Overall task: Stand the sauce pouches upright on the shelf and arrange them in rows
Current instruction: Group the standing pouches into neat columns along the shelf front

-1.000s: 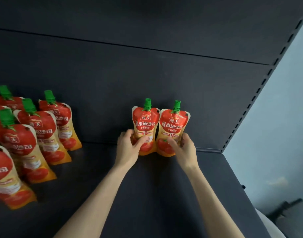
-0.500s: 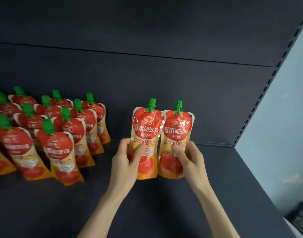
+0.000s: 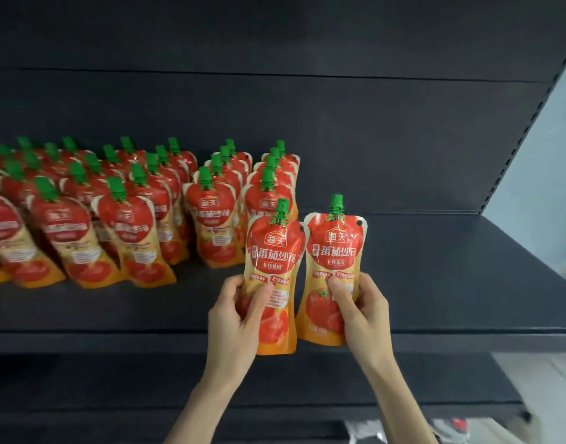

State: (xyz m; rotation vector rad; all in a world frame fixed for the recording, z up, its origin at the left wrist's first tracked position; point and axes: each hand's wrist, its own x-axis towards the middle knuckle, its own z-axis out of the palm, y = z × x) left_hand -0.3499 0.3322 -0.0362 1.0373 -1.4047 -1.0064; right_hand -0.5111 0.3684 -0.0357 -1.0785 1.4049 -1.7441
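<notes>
Two red and orange tomato sauce pouches with green caps are held upright side by side, near the front edge of the black shelf [image 3: 435, 283]. My left hand [image 3: 240, 318] grips the lower half of the left pouch [image 3: 273, 251]. My right hand [image 3: 363, 309] grips the lower half of the right pouch [image 3: 334, 248]. Both pouch bottoms hang in front of the shelf's front lip. Several more pouches [image 3: 121, 216] stand upright in rows on the left part of the shelf, the nearest row [image 3: 214, 216] just behind the held pair.
The shelf's back panel [image 3: 371, 139] and a perforated upright [image 3: 528, 123] close the right end. The shelf's right half is bare black surface. A lower black shelf [image 3: 115, 379] runs below. Packaged items [image 3: 451, 427] lie at the bottom right.
Both hands pulled the two pouches from the back of the shelf forward to its front edge. The view shifted left, bringing more rows of standing pouches into sight.
</notes>
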